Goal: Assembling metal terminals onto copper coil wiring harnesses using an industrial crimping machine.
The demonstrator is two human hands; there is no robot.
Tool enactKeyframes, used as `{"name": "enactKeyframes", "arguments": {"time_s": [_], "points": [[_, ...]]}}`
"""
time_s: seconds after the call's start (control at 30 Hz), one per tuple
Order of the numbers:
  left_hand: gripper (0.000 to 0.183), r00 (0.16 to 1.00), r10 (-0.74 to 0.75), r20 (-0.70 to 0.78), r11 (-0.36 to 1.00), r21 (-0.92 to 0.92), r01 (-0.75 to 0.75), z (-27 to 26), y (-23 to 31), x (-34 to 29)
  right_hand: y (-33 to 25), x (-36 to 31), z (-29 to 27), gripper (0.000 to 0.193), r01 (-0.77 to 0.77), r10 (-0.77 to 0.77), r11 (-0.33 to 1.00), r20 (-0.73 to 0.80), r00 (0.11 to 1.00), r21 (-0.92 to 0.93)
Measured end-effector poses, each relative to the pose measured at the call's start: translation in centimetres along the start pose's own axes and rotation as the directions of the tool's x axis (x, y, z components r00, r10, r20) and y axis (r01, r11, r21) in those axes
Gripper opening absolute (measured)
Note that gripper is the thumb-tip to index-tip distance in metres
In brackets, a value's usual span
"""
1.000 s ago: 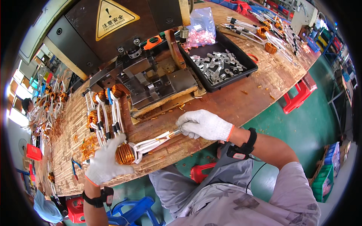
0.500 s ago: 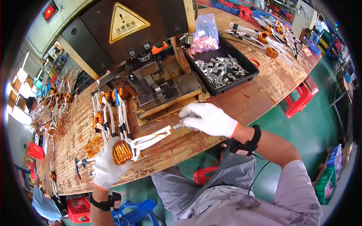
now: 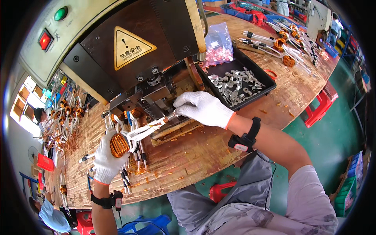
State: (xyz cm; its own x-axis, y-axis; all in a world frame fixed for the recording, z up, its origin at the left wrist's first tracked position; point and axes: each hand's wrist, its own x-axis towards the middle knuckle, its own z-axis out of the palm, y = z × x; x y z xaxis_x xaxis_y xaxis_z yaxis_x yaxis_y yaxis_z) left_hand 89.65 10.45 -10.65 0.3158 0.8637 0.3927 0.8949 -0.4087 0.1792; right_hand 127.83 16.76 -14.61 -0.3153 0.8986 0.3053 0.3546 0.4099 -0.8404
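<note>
Your left hand [image 3: 105, 161], in a white knitted glove, is curled around the ribbed, ring-shaped copper coil [image 3: 119, 145], holding it just in front of the press [image 3: 92, 49]. From the coil, soft white sleeved leads [image 3: 144, 131] run toward your right hand [image 3: 205, 109], gloved alike, whose thumb and fingers are pinched on the shiny metal lug [image 3: 171, 116] at the leads' end. That lug sits at the front of the press's dark, blocky steel tooling; whether it touches the steel, you cannot tell. Beyond your right hand, a smooth black plastic tray [image 3: 255, 98] holds loose, flat-ringed silvery lugs [image 3: 237, 87] and a crinkled clear bag [image 3: 219, 39]. Copper scraps litter the worn, flaking wooden table [image 3: 172, 166].
</note>
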Motion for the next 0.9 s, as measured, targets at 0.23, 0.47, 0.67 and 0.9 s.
{"name": "enactKeyframes", "arguments": {"time_s": [0.23,0.47,0.67,0.9], "points": [[0.075,0.999,0.047,-0.023,0.997,0.069,-0.046,1.2,-0.9,2.6,1.4,2.0,0.4,0.033,-0.103,0.104,0.994,0.034,0.994,-0.024],[0.077,0.994,0.104,-0.025,0.993,0.051,-0.103,1.7,-1.9,2.8,1.0,2.0,-0.3,0.028,-0.076,0.076,0.997,0.048,0.996,-0.005],[0.080,0.991,0.135,0.000,0.991,-0.002,-0.135,1.7,-2.0,2.9,1.4,2.2,-0.2,0.026,-0.114,0.107,0.990,0.077,0.991,0.082],[0.082,0.994,0.102,0.033,0.995,0.013,-0.102,1.6,-2.0,2.8,0.8,2.2,-0.4,0.030,-0.241,0.224,0.960,0.125,0.967,0.140]]}}
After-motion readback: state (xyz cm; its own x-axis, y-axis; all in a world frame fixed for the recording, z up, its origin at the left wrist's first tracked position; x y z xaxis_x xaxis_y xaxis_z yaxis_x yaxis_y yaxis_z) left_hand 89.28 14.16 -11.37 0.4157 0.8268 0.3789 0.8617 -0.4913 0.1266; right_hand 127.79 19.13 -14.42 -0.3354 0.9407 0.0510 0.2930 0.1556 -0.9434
